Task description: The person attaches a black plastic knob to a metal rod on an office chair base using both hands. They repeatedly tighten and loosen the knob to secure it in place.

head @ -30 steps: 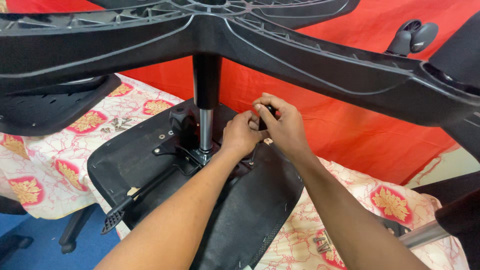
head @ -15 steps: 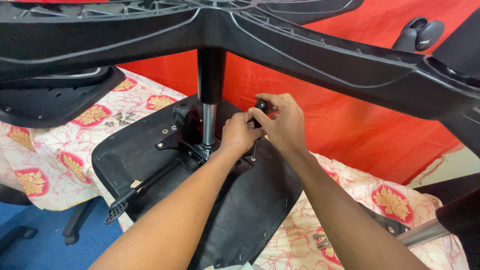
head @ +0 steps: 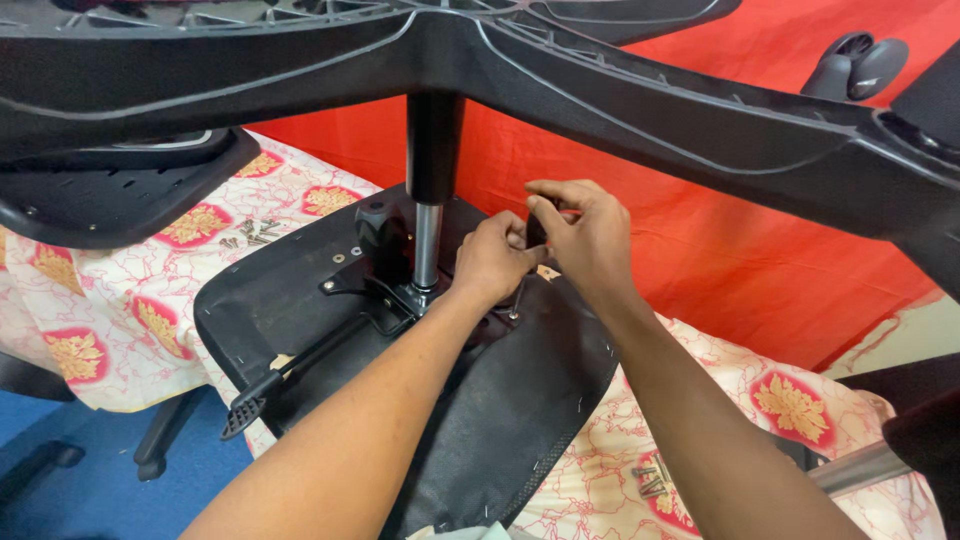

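Note:
An upturned black chair seat (head: 330, 300) lies on a patterned cloth. From its metal mechanism plate (head: 385, 295) a gas-lift column (head: 430, 215) rises to the black star base (head: 620, 90) overhead. My left hand (head: 495, 258) rests on the plate just right of the column, fingers curled. My right hand (head: 585, 235) pinches a small black part (head: 536, 228) above the plate's right side, touching my left hand. What lies under the fingers is hidden.
A black lever (head: 290, 370) juts out front left of the seat. Loose screws (head: 250, 233) lie on the cloth (head: 120, 320) at back left, others (head: 650, 480) at front right. A castor (head: 858, 62) sits top right; a second seat shell (head: 110, 195) at left; red cloth (head: 720, 240) behind.
The view has shifted slightly. My two hands stay together at the plate beside the column, with the right hand's fingers working the small black part.

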